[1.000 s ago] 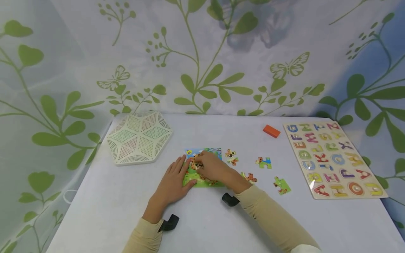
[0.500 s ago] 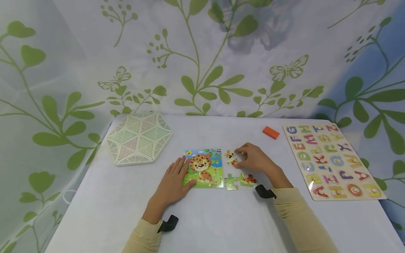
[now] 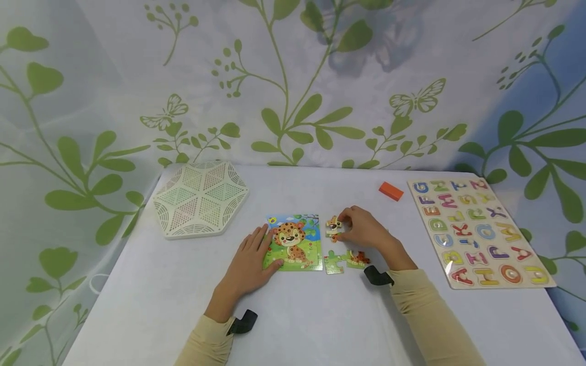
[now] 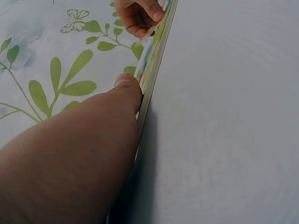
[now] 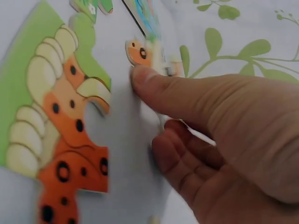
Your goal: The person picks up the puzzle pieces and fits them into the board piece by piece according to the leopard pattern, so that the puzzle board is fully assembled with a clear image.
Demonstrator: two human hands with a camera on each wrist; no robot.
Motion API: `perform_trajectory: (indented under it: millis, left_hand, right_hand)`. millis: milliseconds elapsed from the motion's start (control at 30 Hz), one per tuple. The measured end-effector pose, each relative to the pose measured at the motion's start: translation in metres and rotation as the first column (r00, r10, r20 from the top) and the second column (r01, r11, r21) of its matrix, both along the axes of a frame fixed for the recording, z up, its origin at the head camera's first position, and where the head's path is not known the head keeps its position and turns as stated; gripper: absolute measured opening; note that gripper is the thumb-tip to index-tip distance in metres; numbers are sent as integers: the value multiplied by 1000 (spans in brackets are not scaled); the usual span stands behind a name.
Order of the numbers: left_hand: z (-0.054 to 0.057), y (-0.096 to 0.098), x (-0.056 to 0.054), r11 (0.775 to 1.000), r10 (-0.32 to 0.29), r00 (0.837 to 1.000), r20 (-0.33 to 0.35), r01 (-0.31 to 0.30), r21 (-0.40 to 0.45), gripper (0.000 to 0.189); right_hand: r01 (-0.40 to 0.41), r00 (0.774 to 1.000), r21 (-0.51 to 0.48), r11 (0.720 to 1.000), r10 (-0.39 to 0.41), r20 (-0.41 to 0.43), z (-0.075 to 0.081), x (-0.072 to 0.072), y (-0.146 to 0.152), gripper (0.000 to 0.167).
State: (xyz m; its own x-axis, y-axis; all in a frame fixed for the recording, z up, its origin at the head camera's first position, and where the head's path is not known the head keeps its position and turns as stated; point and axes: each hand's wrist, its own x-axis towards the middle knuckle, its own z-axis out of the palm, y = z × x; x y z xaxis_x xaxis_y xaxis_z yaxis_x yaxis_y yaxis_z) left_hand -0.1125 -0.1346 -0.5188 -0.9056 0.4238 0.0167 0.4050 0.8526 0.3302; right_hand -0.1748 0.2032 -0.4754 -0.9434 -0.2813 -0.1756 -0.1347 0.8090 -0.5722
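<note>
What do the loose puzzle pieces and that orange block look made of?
Loose puzzle pieces: thin wood or stiff card, uncertain which; smooth printed faces, with a thin pale cut edge. Orange block: perhaps painted wood or plastic; smooth-looking, even colour, straight edges, too small to settle.

Pinched puzzle piece (image 5: pixel 138 53) part-blurred (right wrist view); nearer piece (image 5: pixel 65 121) cut off at bottom.

Diffuse, muted light, soft shadows on the table (image 3: pixel 311 320), close-up blur over one puzzle piece (image 5: pixel 139 52).
</note>
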Motion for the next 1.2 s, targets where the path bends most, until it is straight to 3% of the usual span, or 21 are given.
perform_trajectory:
  millis: [167,300,400,600,800,967,1200]
  left_hand:
    - [0,0,-1,1000,4,1000,1,-4,-10,85]
    - [1,-1,-2,1000,7,1000,0,-7,-6,85]
    - [1,-1,-3,1000,6,1000,2,-6,0,86]
    - [0,1,-3,1000,-1,1000,-8,1,1,96]
    - [1,3,1,997,-58,997,-43,60,46,96]
    - [0,5,2,996,-93,995,-35,93,-14,91]
    - [-1,6,2,995,-91,996,-15,90,-37,87]
  right_hand:
    - [62,998,-151,987,-63,1,-3,0,-7,17]
    - [101,995,-312,945,-87,56,-2,-1,-24,17]
    - [98,992,-364,926,-62,109,-1,0,-43,18]
    - [61,993,-294,954,-29,112,-4,9,-82,14]
    - [107,994,-166,980,-105,19,-3,16,-107,9]
    - [130,989,-93,987,-135,-53,-2,21,-118,12]
    - [108,983,3,994,-106,-147,-1,25,-126,11]
